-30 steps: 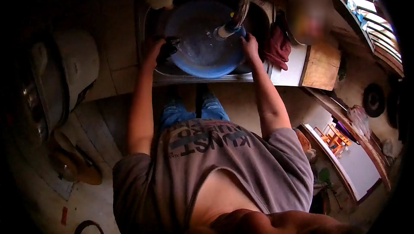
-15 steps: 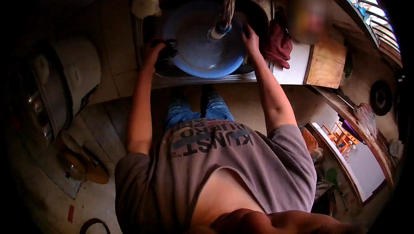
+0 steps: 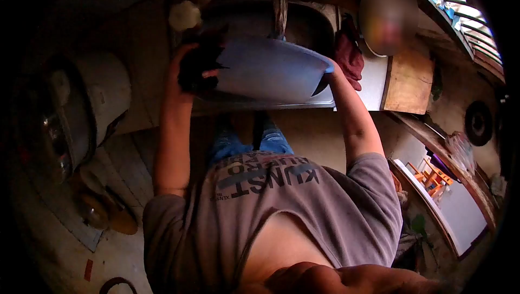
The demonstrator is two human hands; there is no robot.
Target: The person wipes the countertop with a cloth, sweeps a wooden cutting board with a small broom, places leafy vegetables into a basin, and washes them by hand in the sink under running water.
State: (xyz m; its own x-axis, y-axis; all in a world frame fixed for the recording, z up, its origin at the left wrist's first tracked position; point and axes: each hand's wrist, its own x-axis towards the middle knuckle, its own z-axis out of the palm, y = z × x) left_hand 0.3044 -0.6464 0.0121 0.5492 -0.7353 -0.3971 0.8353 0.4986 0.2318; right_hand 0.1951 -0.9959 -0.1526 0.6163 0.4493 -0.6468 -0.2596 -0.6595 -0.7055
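Note:
A blue plastic basin [image 3: 271, 69] is tilted up over the sink [image 3: 314, 20], its underside facing me. My right hand [image 3: 334, 70] grips the basin's right rim. At the basin's left side, my left hand [image 3: 188, 55] is closed round a dark, ragged bundle [image 3: 200, 69] that hides most of its fingers and the left rim. The metal faucet [image 3: 279, 7] stands behind the basin, its outlet hidden.
A dark red cloth [image 3: 349, 55] hangs right of the sink, beside a wooden board [image 3: 409, 85]. A pale round object [image 3: 184, 15] lies at the sink's back left. Left of the counter is a light-coloured appliance [image 3: 103, 85].
The basin has gone from lying flat in the sink under the faucet to tilted up. My right hand has moved outward on its rim; the dark bundle in my left hand shows larger.

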